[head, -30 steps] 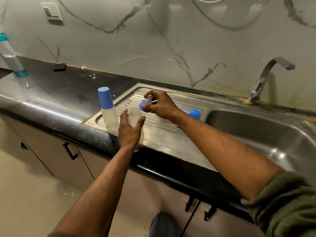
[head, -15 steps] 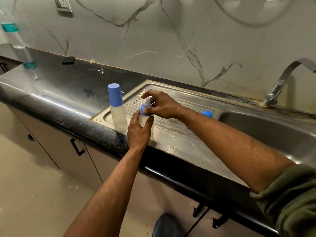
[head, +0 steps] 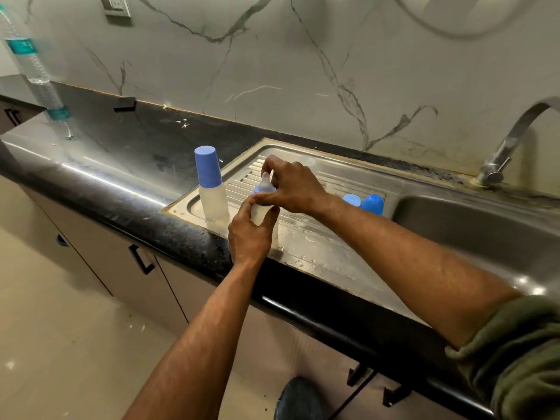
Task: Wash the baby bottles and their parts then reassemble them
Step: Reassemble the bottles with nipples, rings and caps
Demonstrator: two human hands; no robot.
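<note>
Marble-veined wall, black counter, steel sink drainboard (head: 306,237) wet with droplets; I note from the head view. Left hand (head: 248,237) is wrapped round the clear bottle body (head: 261,214), fingers and thumb curled on it, holding it upright on or just above the ribbed drainboard; I cannot tell whether its base touches. Right hand (head: 295,186) reaches over from the sink side and pinches the blue collar with its clear teat (head: 265,186), sitting on the bottle's mouth. The one relation that matters: collar and bottle share a vertical long axis, collar directly above the neck, right hand on top, left hand below and nearer to me. My judgement is that the step in hand is screwing the collar down, which calls for the collar staying square to the neck while the left hand resists the turn; a tilted start could cross the thread. Outward: just to the left stands a second bottle (head: 212,189), upright, already wearing its blue cap. Behind the right wrist, two loose blue parts (head: 365,203) lie near the basin edge. Tap (head: 503,153) at far right; a plastic water bottle (head: 33,71) well apart at far left.
</note>
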